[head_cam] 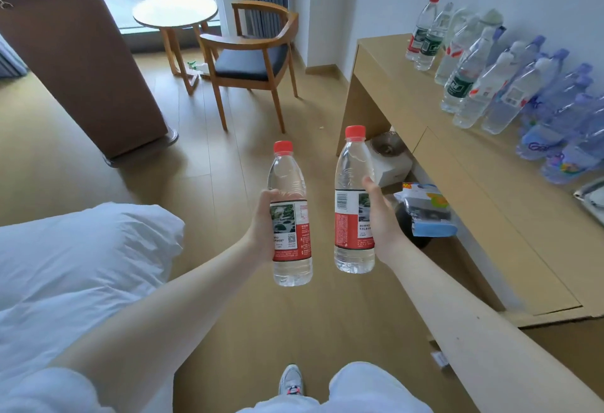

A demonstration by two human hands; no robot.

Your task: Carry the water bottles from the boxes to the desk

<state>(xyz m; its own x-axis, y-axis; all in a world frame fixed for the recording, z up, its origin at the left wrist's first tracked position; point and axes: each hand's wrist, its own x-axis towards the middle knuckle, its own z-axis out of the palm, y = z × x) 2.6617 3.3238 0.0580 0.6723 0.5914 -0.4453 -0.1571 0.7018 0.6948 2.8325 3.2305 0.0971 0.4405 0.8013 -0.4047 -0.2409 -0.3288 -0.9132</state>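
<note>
Left hand: the left hand [264, 226] is curled round the label of the left bottle [292, 229], low in the middle of the frame.
Right hand: the right hand [381, 216] grips the right bottle [351, 203] from its right side, thumb at the top edge of the label.
Bottles' axis: both are held upright in the air over the floor, red caps toward the top of the frame. They are side by side and not touching.
Desk: the desk [474, 190] runs along the right side of the frame, to the right of both hands.
Nearer hand: the right one; its forearm lies close along the desk's front edge, while the left one is further off, on the bed [81, 249] side.
Already there: a row of bottles [483, 85] stands along the wall at the upper right, with bare wood in front of it.
Boxes: not in view.
Next move, as I judge it: swing both bottles rightward and set them down upright on the bare strip, probably the right bottle first.
Risk: crowding the standing row and tipping one over.
</note>
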